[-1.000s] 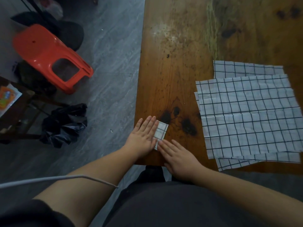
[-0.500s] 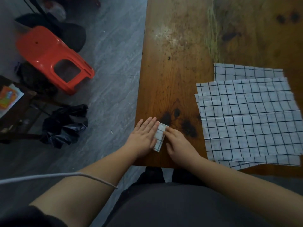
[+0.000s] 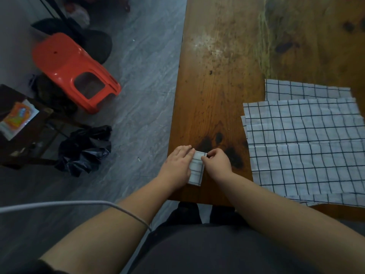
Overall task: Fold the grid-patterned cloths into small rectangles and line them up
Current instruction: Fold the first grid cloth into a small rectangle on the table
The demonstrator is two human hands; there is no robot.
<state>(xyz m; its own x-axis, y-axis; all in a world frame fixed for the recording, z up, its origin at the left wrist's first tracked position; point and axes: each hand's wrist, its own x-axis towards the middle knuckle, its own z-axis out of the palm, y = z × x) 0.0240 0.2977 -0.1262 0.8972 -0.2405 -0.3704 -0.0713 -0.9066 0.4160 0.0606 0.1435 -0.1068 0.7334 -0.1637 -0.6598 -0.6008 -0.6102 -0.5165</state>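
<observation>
- The folded cloth (image 3: 196, 169) is already a small, narrow rectangle. It lies flat on the bench (image 3: 217, 86) close to the near left corner, its long side running from 12 to 6 o'clock.
- The left grip (image 3: 177, 167) sits at 9 o'clock of the cloth, fingers straight and laid flat. It presses down the cloth's left side and clasps nothing.
- The right grip (image 3: 217, 164) sits at 3 o'clock with curled fingers. Thumb and fingertips are clamped on the cloth's far right corner, at about 1 o'clock of the rectangle.
- The step in hand looks like the last tidying of this fold: the pinched corner is being squared while the flat hand pins the layers.
- The next move calls for letting go of the corner without the layers springing open. After that the rectangle gets set down as the start of the line, since no other folded piece shows.
- The stack of unfolded cloths (image 3: 306, 151) lies at 3 o'clock, with bare wood between it and the folded one. At least three sheets overlap there, so most of the task seems left to do, and the top sheet must be lifted alone.
- On the floor beside the bench, an orange stool (image 3: 73, 70) stands at 10 o'clock and a crumpled black bag (image 3: 85, 151) lies at 9 o'clock.
- A pale cable (image 3: 79, 203) crosses the left forearm at 7 o'clock.
</observation>
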